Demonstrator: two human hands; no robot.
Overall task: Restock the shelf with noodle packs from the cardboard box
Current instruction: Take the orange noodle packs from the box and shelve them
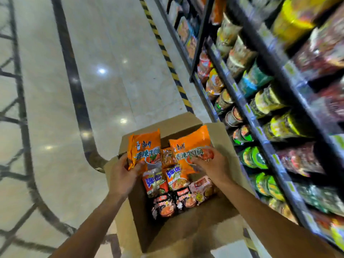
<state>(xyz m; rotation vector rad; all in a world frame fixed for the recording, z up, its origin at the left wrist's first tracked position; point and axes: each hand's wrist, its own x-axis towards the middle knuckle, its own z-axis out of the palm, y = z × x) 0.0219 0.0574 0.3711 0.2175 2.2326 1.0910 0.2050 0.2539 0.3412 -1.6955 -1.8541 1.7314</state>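
Observation:
An open cardboard box stands on the floor below me, beside the shelf. My left hand grips an orange noodle pack by its lower edge, above the box's left side. My right hand holds a second orange noodle pack over the box's far right corner. Inside the box lie more packs: two red-and-orange ones, a pink one and two black ones.
The shelf on the right carries rows of cup noodles and bagged packs on dark boards with price tags. A yellow-black hazard stripe runs along its base. Glossy pale floor with dark curved bands spreads to the left.

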